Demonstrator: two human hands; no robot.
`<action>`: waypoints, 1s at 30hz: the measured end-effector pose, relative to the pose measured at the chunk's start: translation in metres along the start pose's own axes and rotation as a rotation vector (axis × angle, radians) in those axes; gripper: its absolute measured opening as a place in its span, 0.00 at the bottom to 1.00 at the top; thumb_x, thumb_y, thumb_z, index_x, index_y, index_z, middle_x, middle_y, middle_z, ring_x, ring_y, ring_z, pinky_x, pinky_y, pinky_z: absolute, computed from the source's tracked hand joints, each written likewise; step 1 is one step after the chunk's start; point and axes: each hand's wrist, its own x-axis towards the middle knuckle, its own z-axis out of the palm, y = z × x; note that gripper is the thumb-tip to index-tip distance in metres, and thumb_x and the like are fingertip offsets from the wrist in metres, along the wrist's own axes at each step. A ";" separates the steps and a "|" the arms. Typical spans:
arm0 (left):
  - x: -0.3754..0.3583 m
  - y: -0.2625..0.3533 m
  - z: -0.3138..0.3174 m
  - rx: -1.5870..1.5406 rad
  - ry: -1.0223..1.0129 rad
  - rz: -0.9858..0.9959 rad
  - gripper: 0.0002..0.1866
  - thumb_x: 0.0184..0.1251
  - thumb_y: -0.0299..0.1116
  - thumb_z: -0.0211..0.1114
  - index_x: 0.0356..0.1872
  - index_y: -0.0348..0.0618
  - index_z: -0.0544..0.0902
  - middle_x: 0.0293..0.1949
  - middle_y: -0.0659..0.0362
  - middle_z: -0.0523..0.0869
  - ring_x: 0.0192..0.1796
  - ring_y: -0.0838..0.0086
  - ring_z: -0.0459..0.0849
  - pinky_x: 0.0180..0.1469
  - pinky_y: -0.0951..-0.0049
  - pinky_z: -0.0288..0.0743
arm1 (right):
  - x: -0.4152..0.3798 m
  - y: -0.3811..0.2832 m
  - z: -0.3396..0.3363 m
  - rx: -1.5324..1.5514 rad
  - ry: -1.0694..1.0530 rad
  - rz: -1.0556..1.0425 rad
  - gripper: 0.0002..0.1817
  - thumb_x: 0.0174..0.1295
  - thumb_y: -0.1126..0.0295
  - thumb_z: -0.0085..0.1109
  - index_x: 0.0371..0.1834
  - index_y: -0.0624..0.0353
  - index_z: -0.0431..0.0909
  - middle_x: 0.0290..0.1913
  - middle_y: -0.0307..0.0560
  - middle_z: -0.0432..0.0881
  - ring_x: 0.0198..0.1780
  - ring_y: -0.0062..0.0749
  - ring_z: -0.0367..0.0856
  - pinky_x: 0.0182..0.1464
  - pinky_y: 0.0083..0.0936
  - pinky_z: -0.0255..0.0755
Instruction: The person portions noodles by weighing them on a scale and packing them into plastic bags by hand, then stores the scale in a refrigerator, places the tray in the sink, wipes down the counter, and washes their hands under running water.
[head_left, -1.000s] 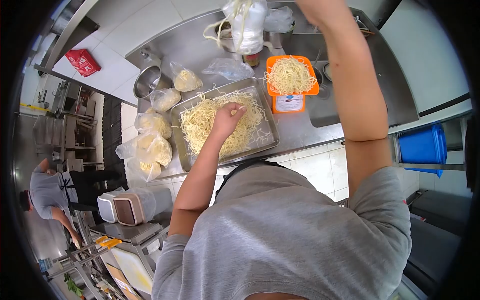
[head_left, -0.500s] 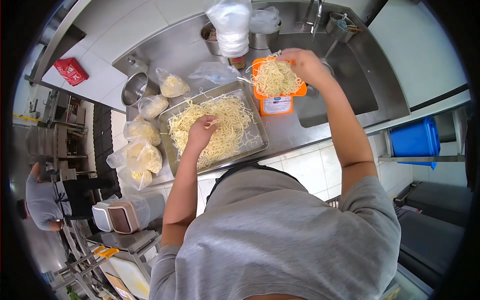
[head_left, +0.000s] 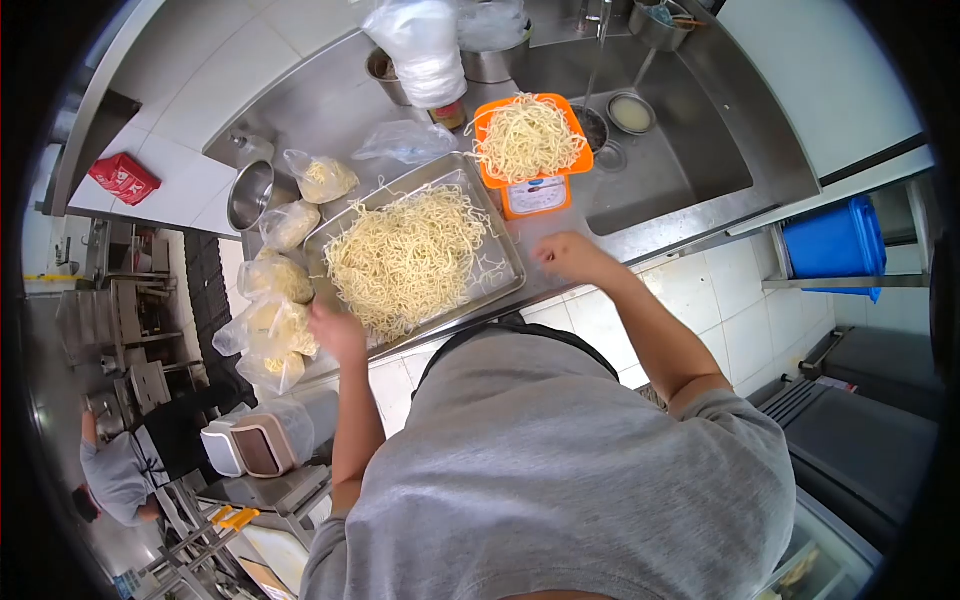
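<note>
My left hand (head_left: 338, 333) is over the near left edge of the metal tray (head_left: 510, 285), beside the plastic bags of noodles (head_left: 283, 330). Its fingers look stretched out and I see nothing in them, though they are a little blurred. Near the counter's front edge, right of the tray, my right hand (head_left: 577, 259) hovers with fingers curled in and nothing visible in them. Loose pale noodles (head_left: 405, 260) cover much of the tray. Another heap of noodles (head_left: 530, 140) fills the orange pan of the kitchen scale (head_left: 537, 196), some strands hanging over its rim.
Behind the tray lies a clear plastic bag (head_left: 405, 142), with a stack of plastic bags (head_left: 420, 60) farther back. A steel pot (head_left: 258, 195) stands at the left. The sink (head_left: 690, 160) is on the right, holding a small bowl (head_left: 632, 113). Another person (head_left: 125, 475) works at far left.
My right hand has drawn back from the noodles on the scale toward the counter's front edge. My left hand has left the tray's noodles and moved left toward the bags. The view has shifted slightly.
</note>
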 end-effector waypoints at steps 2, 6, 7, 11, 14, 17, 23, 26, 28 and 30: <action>-0.010 -0.026 -0.001 0.075 -0.179 -0.156 0.14 0.62 0.34 0.56 0.46 0.37 0.73 0.43 0.42 0.80 0.48 0.47 0.78 0.49 0.53 0.71 | -0.004 0.017 0.030 0.188 0.140 0.055 0.17 0.51 0.67 0.61 0.44 0.62 0.79 0.33 0.48 0.83 0.36 0.32 0.81 0.42 0.25 0.74; -0.026 -0.060 0.003 0.008 -0.555 -0.245 0.16 0.68 0.41 0.49 0.41 0.36 0.72 0.35 0.37 0.81 0.40 0.42 0.80 0.41 0.47 0.72 | 0.013 -0.003 0.050 0.240 0.173 0.141 0.19 0.52 0.69 0.58 0.48 0.62 0.78 0.38 0.53 0.83 0.42 0.40 0.82 0.45 0.30 0.74; -0.031 -0.064 0.002 0.000 -0.544 -0.208 0.16 0.69 0.42 0.47 0.40 0.36 0.71 0.34 0.36 0.81 0.38 0.41 0.80 0.40 0.46 0.72 | 0.019 -0.002 0.052 0.254 0.096 0.169 0.19 0.52 0.70 0.56 0.49 0.62 0.77 0.40 0.55 0.83 0.44 0.42 0.82 0.47 0.31 0.74; -0.050 -0.087 -0.011 -0.010 -0.584 -0.255 0.16 0.68 0.41 0.48 0.40 0.36 0.72 0.35 0.37 0.81 0.39 0.41 0.79 0.41 0.46 0.71 | 0.035 -0.033 0.023 0.003 0.017 0.127 0.19 0.53 0.75 0.50 0.51 0.62 0.76 0.40 0.56 0.82 0.44 0.49 0.81 0.49 0.35 0.73; -0.056 -0.092 -0.034 -0.022 -0.606 -0.298 0.16 0.68 0.41 0.47 0.40 0.37 0.72 0.34 0.37 0.81 0.39 0.40 0.79 0.41 0.46 0.70 | 0.082 -0.055 0.029 -0.063 0.170 -0.002 0.20 0.53 0.77 0.47 0.51 0.63 0.75 0.43 0.58 0.80 0.46 0.53 0.78 0.51 0.37 0.73; -0.057 -0.098 -0.041 -0.030 -0.621 -0.324 0.15 0.68 0.41 0.47 0.39 0.37 0.72 0.34 0.37 0.80 0.39 0.39 0.78 0.40 0.46 0.69 | 0.161 -0.044 0.060 -0.420 0.258 -0.094 0.17 0.56 0.76 0.47 0.48 0.63 0.77 0.49 0.61 0.76 0.51 0.55 0.75 0.53 0.40 0.71; -0.061 -0.114 -0.047 0.001 -0.618 -0.296 0.16 0.69 0.43 0.48 0.40 0.38 0.71 0.33 0.37 0.81 0.39 0.40 0.78 0.39 0.46 0.69 | 0.190 -0.047 0.065 -0.566 -0.052 0.271 0.14 0.57 0.70 0.49 0.42 0.65 0.80 0.51 0.59 0.74 0.56 0.53 0.71 0.55 0.44 0.69; -0.061 -0.121 -0.039 -0.028 -0.615 -0.294 0.16 0.69 0.43 0.47 0.40 0.38 0.71 0.32 0.38 0.81 0.38 0.40 0.78 0.38 0.46 0.69 | 0.136 -0.021 0.076 -0.861 -0.242 -0.113 0.16 0.55 0.71 0.50 0.44 0.66 0.79 0.55 0.57 0.72 0.57 0.50 0.70 0.54 0.44 0.69; -0.055 -0.121 -0.040 -0.004 -0.635 -0.294 0.15 0.69 0.42 0.47 0.41 0.38 0.71 0.32 0.38 0.81 0.38 0.40 0.78 0.38 0.46 0.69 | 0.078 -0.014 0.080 -0.514 0.204 -0.150 0.16 0.53 0.73 0.49 0.45 0.66 0.77 0.50 0.56 0.74 0.57 0.49 0.70 0.55 0.40 0.69; -0.056 -0.120 -0.039 0.016 -0.624 -0.271 0.14 0.70 0.40 0.48 0.41 0.38 0.71 0.32 0.39 0.81 0.37 0.40 0.79 0.37 0.46 0.69 | 0.043 0.007 0.077 -0.514 0.278 -0.282 0.14 0.53 0.74 0.49 0.42 0.66 0.75 0.45 0.55 0.74 0.54 0.50 0.70 0.54 0.38 0.69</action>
